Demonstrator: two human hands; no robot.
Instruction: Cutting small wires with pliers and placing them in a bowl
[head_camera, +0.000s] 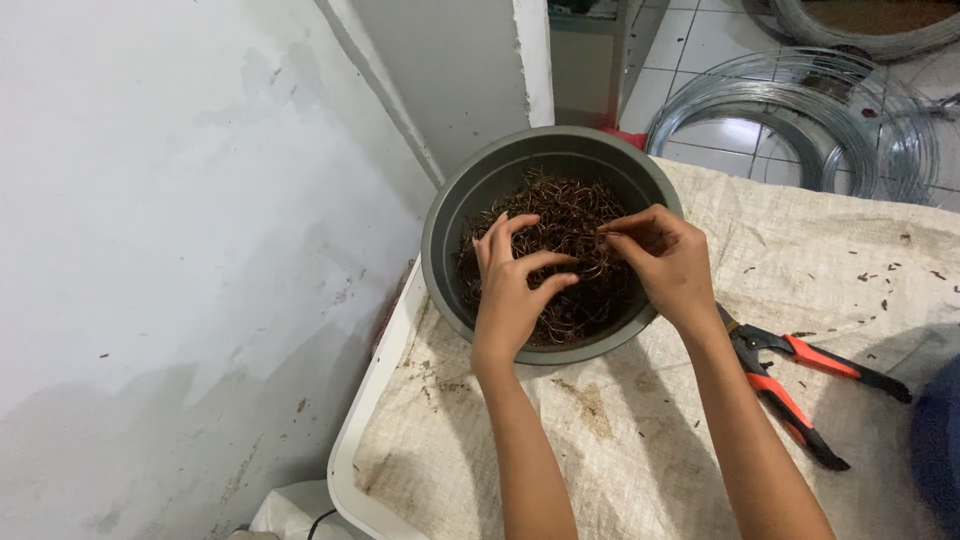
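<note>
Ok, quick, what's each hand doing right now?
Left hand: open, fingers spread over the rusty wire hooks in the grey basin.
Right hand: fingertips pinched on a hook.

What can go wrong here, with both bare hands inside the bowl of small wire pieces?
1. The left hand and right hand are bare in a tangle of rusty-looking bent wire pieces; the ends may prick the fingers.
2. The grey bowl sits near the table's edge; a hard pull might shift it off.
3. The orange-handled pliers lie beside the right forearm and might be knocked.
</note>
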